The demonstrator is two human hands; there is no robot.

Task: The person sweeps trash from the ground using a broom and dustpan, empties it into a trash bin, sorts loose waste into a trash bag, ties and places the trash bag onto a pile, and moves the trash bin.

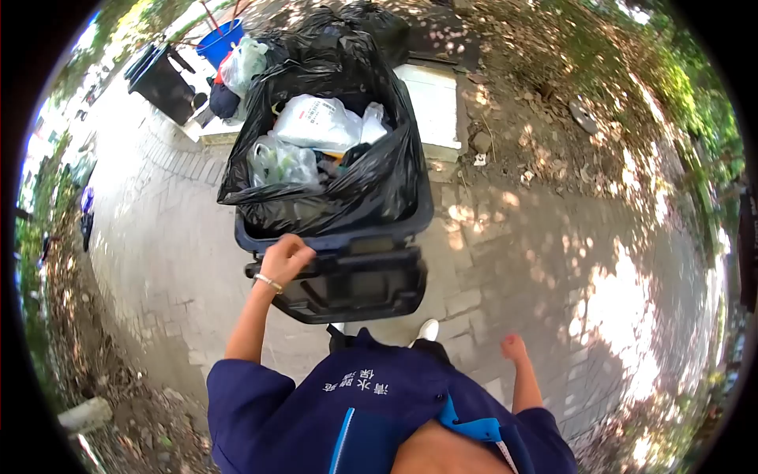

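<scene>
Left hand (289,256) curls near crinkled plastic (308,212) lining the rounded bin (424,212).

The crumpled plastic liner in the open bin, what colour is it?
The crumpled plastic liner is black; the head view shows it best.

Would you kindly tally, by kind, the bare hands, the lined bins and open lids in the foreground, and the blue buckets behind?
Bare hands: 2, left hand and right hand
Dark plastic bin with black plastic liner: 1
Open black plastic lid: 1
Round blue plastic bucket: 1
Total: 5
</scene>
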